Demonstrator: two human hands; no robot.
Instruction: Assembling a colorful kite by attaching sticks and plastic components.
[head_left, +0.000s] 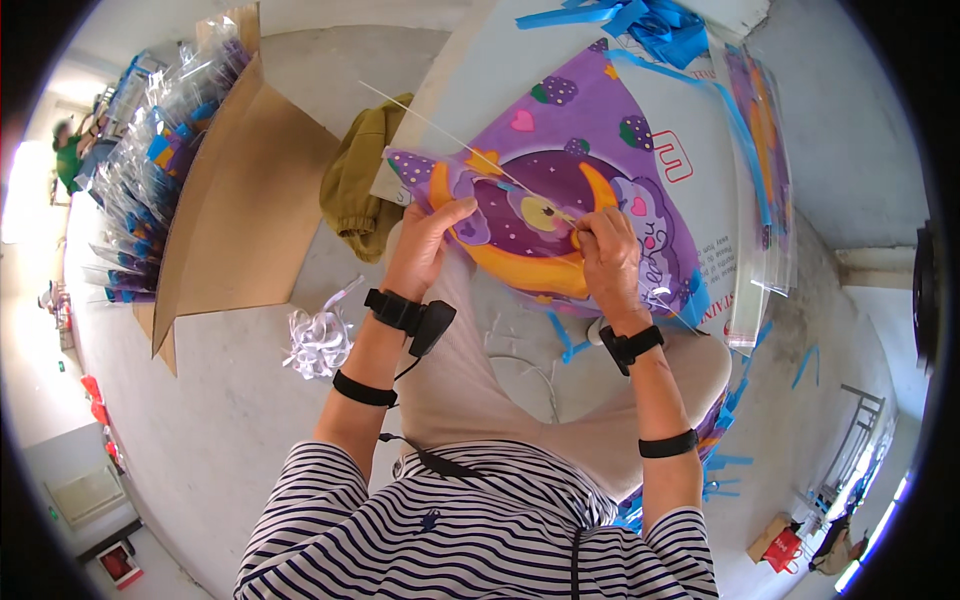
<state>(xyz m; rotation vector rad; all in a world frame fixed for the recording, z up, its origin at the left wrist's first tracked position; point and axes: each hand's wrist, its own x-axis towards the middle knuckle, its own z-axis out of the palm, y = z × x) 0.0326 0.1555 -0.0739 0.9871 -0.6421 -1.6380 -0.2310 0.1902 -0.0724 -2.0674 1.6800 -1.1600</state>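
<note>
A purple triangular kite (560, 130), printed with a cartoon character, an orange crescent moon and dark strawberries, lies across my lap and the white board. Over it runs a thin white rod (420, 117), slanting from beyond the upper left edge toward my right hand. My left hand (425, 238) is closed on the kite's left edge, thumb on top and fingers mostly hidden beneath. Above the print, my right hand (607, 258) pinches at the line of the rod; its fingertips partly cover what they hold.
Blue ribbon strips (660, 30) and clear-packed pieces (765, 180) lie on the white board (690, 225). Left stands a cardboard box (245, 190) with several bagged items. An olive cloth (362, 180) and white ribbon bundle (320, 340) lie nearby. A person (70, 155) is far left.
</note>
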